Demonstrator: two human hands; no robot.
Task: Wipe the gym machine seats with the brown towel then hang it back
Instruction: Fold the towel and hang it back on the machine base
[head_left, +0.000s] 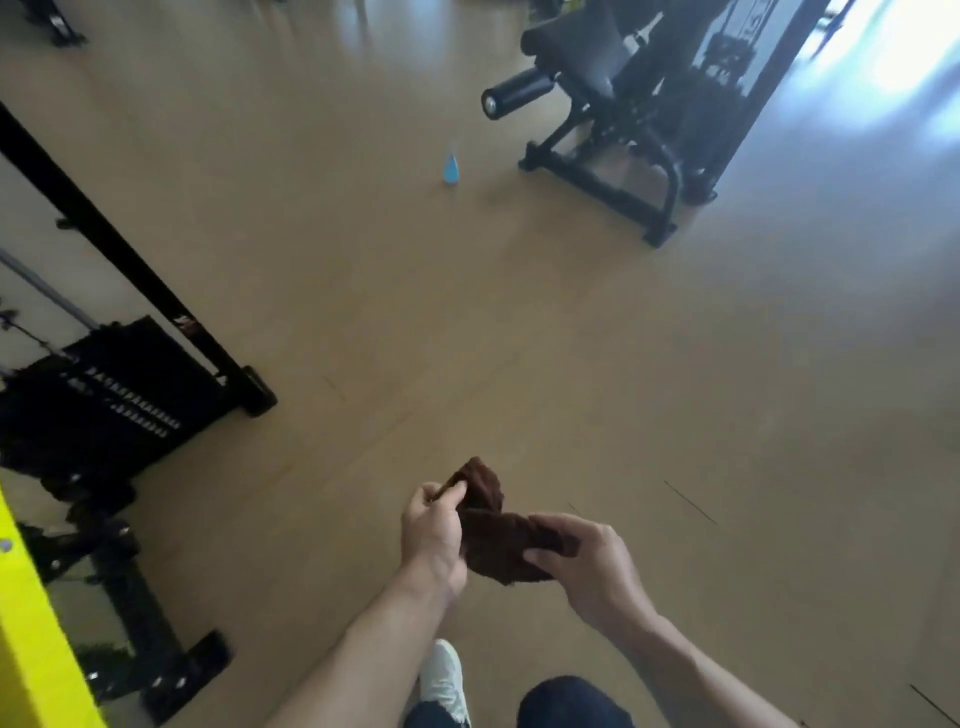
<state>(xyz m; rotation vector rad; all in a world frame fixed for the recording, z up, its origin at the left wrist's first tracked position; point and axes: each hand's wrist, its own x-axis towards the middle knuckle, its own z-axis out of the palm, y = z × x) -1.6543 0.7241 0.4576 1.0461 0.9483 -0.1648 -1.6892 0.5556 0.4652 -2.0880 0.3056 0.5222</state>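
Holding towel (493, 535) bunched in both hands, above bare floor (649, 389), low centre of view. Left hand (434, 530) pinching upper towel fold between thumb and fingers. Right hand (587, 561) gripping lower end, fingers curled over cloth. Standing well apart from machine (618, 119) at far right, its seat (576, 47) dark, blurred. Blue bottle (451, 167) standing upright on floor, near machine base. Weight stack (114, 395) sitting at left edge.

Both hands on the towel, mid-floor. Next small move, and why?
Probably walk to the gym machine ahead on the right. The left hand and right hand both grip the bunched brown towel in the air, and its seat pad is out of arm's reach.
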